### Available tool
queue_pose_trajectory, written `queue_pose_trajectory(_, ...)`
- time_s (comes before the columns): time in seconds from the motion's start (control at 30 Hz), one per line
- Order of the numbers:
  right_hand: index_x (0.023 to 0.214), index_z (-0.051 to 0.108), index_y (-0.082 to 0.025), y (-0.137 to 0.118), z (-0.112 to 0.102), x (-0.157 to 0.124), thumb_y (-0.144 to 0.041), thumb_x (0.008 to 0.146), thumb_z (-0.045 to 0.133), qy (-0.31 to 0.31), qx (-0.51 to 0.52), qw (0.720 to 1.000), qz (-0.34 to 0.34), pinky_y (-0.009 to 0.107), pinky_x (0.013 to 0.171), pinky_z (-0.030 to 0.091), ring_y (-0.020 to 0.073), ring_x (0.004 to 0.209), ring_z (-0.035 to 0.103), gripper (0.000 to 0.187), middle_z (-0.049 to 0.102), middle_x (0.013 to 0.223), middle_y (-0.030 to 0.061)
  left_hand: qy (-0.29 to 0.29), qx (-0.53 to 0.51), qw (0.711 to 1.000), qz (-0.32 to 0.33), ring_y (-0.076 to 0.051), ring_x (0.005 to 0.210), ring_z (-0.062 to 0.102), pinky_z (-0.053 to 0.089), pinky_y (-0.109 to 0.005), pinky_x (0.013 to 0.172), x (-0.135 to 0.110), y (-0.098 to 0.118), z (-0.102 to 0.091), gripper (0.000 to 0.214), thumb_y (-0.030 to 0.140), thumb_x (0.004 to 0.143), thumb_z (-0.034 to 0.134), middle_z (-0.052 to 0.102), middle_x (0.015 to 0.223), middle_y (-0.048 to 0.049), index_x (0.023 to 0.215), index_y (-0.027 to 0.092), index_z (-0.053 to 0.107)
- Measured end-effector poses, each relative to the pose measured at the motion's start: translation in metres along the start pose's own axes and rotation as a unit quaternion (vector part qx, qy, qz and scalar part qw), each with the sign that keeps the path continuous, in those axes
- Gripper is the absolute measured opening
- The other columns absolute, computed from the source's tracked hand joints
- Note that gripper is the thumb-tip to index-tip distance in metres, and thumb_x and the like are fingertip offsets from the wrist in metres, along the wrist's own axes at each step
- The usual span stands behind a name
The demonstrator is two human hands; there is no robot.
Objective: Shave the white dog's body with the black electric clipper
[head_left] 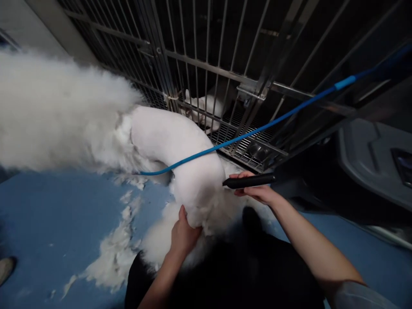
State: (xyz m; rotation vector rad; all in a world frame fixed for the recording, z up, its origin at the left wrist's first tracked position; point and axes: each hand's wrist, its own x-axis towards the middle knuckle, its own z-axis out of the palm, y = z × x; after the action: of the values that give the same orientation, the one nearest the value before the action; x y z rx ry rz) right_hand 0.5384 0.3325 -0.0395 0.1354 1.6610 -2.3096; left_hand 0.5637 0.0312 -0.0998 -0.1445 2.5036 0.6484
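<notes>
A large white dog point(167, 133) stands in front of me. The back half of its body is shorn close, while long fluffy fur covers the rest. Black hair clippers point(249, 180) lie in my right hand point(257, 192), whose fingers are closed around them. Their tip is at the edge of the shorn rump. My left hand point(186, 234) grips the dog low on its hindquarters, thumb up against the shorn skin and the other fingers partly hidden under the body. A blue lead point(244, 135) crosses over the dog's back, pulled taut to the upper right.
Metal cages point(206, 64) line the far side, with a white animal point(206, 105) lying behind the bars and a metal bowl point(257, 150) inside. Clumps of cut fur point(112, 257) lie on the blue floor point(64, 214). A grey-lidded black bin point(370, 163) stands at right. A shoe tip point(5, 269) shows at left.
</notes>
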Motion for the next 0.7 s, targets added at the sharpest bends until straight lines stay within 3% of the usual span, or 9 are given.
queue_pose_trajectory(0.17,0.098,0.058,-0.025,-0.017,-0.004,0.021,-0.034,0.063,0.087,0.105,-0.014,0.988,-0.116,0.025,0.055,0.057,0.0094,0.056,0.064,0.046,0.074,0.108,0.0032,0.009,-0.007,1.000,0.016,-0.033,0.115,0.064,0.049,-0.035,0.087,-0.004,0.012,0.000,0.092,0.036,0.077,0.066,0.066,0.126,-0.0175,0.150,0.016,0.014)
queue_pose_trajectory(0.23,0.095,0.056,-0.023,-0.016,-0.002,0.029,-0.035,0.060,0.088,0.117,-0.052,0.985,-0.117,0.024,0.049,0.054,0.0084,0.049,0.060,0.049,0.076,0.101,0.0026,0.018,-0.014,1.000,0.017,-0.033,0.112,0.066,0.049,-0.035,0.085,-0.006,0.012,-0.002,0.090,0.036,0.077,0.065,0.067,0.123,-0.0167,0.149,0.017,0.015)
queue_pose_trajectory(0.37,0.093,0.052,-0.023,0.001,-0.003,0.025,-0.041,0.064,0.085,0.048,-0.075,0.992,-0.086,0.027,0.050,0.054,0.0107,0.051,0.062,0.047,0.076,0.103,0.0049,0.035,-0.050,0.997,0.039,-0.032,0.109,0.067,0.049,-0.035,0.085,-0.011,0.004,-0.004,0.087,0.030,0.075,0.063,0.069,0.119,-0.0141,0.148,0.017,0.018)
queue_pose_trajectory(0.47,0.098,0.054,-0.023,0.006,-0.017,0.022,-0.038,0.070,0.083,-0.072,-0.112,0.988,-0.078,0.028,0.056,0.056,0.0150,0.066,0.069,0.043,0.073,0.113,0.0083,0.055,-0.078,0.994,0.046,-0.030,0.107,0.067,0.048,-0.034,0.087,-0.015,-0.001,0.002,0.088,0.025,0.070,0.062,0.068,0.121,-0.0119,0.146,0.017,0.020)
queue_pose_trajectory(0.53,0.103,0.054,-0.025,0.001,-0.029,0.029,-0.040,0.073,0.081,-0.100,-0.101,0.981,-0.133,0.028,0.058,0.057,0.0141,0.066,0.069,0.042,0.072,0.116,0.0071,0.071,-0.094,0.992,0.042,-0.029,0.105,0.067,0.048,-0.033,0.086,-0.018,0.000,0.007,0.088,0.025,0.069,0.062,0.068,0.121,-0.0103,0.146,0.018,0.020)
queue_pose_trajectory(0.6,0.105,0.052,-0.028,-0.006,-0.036,0.041,-0.039,0.075,0.079,-0.089,-0.078,0.973,-0.199,0.031,0.065,0.059,0.0132,0.068,0.069,0.042,0.071,0.119,0.0041,0.087,-0.094,0.991,0.029,-0.029,0.103,0.067,0.049,-0.034,0.085,-0.021,0.004,0.010,0.088,0.026,0.068,0.062,0.068,0.120,-0.0098,0.145,0.018,0.022)
queue_pose_trajectory(0.7,0.104,0.055,-0.028,-0.010,-0.039,0.052,-0.030,0.074,0.081,-0.099,-0.135,0.956,-0.240,0.038,0.088,0.057,0.0189,0.097,0.070,0.040,0.070,0.118,0.0028,0.099,-0.068,0.993,0.007,-0.029,0.099,0.067,0.049,-0.034,0.084,-0.027,0.011,0.009,0.087,0.029,0.067,0.062,0.067,0.119,-0.0098,0.144,0.018,0.025)
